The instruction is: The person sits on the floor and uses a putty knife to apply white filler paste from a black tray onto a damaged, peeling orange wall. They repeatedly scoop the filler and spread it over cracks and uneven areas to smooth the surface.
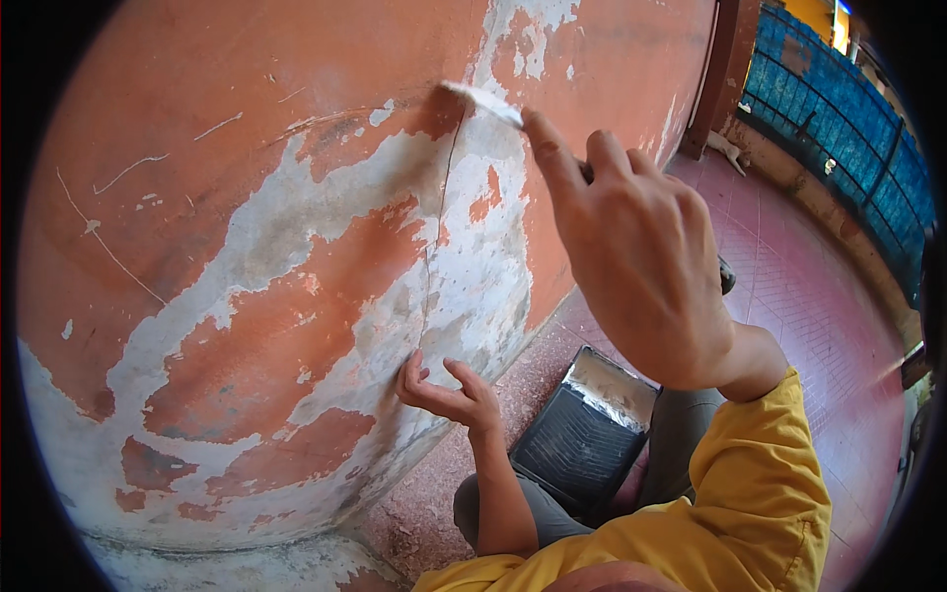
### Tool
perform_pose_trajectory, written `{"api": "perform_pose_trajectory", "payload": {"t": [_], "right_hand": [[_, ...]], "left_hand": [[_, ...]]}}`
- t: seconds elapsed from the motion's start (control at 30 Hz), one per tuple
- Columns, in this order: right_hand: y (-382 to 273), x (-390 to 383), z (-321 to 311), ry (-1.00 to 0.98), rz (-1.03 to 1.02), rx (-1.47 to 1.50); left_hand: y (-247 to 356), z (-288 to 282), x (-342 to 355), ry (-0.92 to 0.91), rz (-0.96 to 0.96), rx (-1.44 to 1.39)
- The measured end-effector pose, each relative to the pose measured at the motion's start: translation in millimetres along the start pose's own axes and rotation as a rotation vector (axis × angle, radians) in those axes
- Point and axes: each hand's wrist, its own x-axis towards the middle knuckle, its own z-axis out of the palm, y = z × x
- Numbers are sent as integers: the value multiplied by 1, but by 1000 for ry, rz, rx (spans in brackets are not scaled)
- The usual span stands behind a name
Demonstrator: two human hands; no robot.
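A scraper (483,104) with a white-coated blade is held at 12 o'clock against a peeling orange wall (266,59), its handle mostly covered by the right hand (641,252) between 2 and 3 o'clock. The right grip is clamped on the tool, and the index finger is laid out toward the blade. A dark crack (436,237) is seen near the centre, traced from the blade down toward 6 o'clock through patches where bare grey-white plaster (478,257) is exposed. At 6 o'clock, the left hand (456,400) is raised by the crack's lower end, its grip apart, with thumb and index finger spread. At 5 o'clock, a black ribbed tray (562,444) is set between grey-trousered legs (681,434), with white paste (612,390) spread at its far end. A yellow sleeve (764,474) is shown at 4 o'clock, a reddish tiled floor (799,316) at 3 o'clock, and a blue-covered fence (834,118) is framed at 2 o'clock
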Motion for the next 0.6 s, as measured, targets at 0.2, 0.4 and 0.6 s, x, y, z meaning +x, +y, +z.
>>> {"api": "perform_pose_trajectory", "payload": {"t": [0.2,0.4,0.6], "right_hand": [[8,-9,-4,-84,-128,188],[43,14,-3,239,-69,247],[33,13,-1,171,-28,249]], "left_hand": [[-2,-5,4,-10,-10,15],[3,-7,5,-20,-22,0],[2,-6,3,-5,-19,28]]}}
